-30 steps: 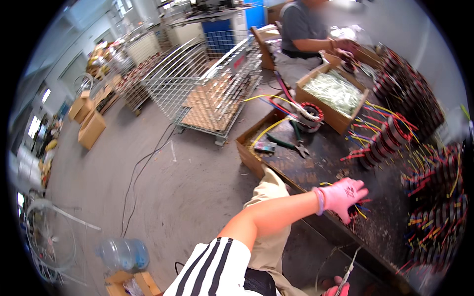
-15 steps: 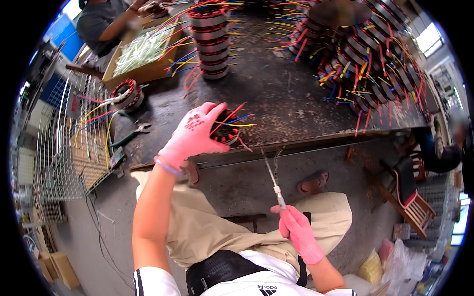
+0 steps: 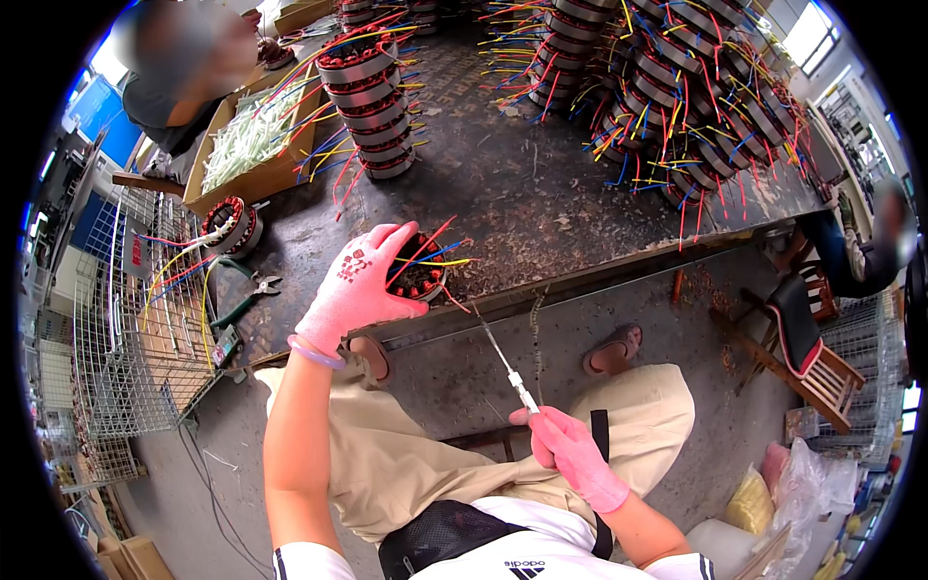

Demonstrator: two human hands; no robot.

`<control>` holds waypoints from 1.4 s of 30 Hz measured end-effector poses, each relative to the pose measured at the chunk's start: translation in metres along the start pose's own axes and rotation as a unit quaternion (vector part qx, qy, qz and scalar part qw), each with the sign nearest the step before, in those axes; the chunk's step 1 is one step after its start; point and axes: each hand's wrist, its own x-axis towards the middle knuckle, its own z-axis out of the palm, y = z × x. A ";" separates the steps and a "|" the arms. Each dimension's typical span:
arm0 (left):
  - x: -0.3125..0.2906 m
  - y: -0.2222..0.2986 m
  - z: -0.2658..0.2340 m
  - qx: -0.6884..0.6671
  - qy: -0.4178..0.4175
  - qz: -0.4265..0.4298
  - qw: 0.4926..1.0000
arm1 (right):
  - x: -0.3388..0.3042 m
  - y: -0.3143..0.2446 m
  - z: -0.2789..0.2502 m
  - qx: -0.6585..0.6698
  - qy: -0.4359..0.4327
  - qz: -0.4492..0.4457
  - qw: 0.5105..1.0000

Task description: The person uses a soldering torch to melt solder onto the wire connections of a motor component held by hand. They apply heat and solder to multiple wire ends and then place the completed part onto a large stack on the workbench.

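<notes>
pink rubbery gloves cover both hands in the head view. the left hand (image 3: 356, 287) lies over a small motor stator (image 3: 418, 274) at the near edge of the dark, scuffed workbench (image 3: 522, 184), fingers curled round its rim and grasping it, red, blue and yellow leads fanning out past the fingertips. the right hand (image 3: 565, 447) sits low over the lap, clenched around the white handle of a thin metal needle tool (image 3: 505, 362), whose tip points up toward the stator, just short of it and not touching.

further back on the bench stands a stack of stators (image 3: 371, 101) with coloured wires hanging down, and a big heap of wired stators (image 3: 677, 87) fills the far right. to the left a cardboard box of white sleeving (image 3: 253, 145), another stator (image 3: 232, 224) and a pair of pliers (image 3: 242, 298) lie near the bench edge. a wire cage trolley (image 3: 126, 329) stands left of the bench. another person (image 3: 184, 72) sits at the far left corner; a wooden chair (image 3: 812, 358) stands at the right.

as a judgement: the needle work goes best with the stator pinned flat and steady, the loose leads held clear of the slot, and the tip guided in along the winding rather than jabbed, so the insulation isn't nicked.
</notes>
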 end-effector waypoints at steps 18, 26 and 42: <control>0.000 0.003 0.002 0.025 -0.003 -0.020 0.999 | 0.007 0.003 -0.001 -0.009 -0.015 0.004 1.000; -0.002 0.005 0.003 0.034 -0.013 -0.037 0.999 | 0.006 0.001 -0.001 -0.012 -0.022 0.011 1.000; -0.001 0.011 0.002 0.040 -0.010 -0.049 0.998 | 0.010 0.007 -0.006 -0.014 -0.018 0.002 1.000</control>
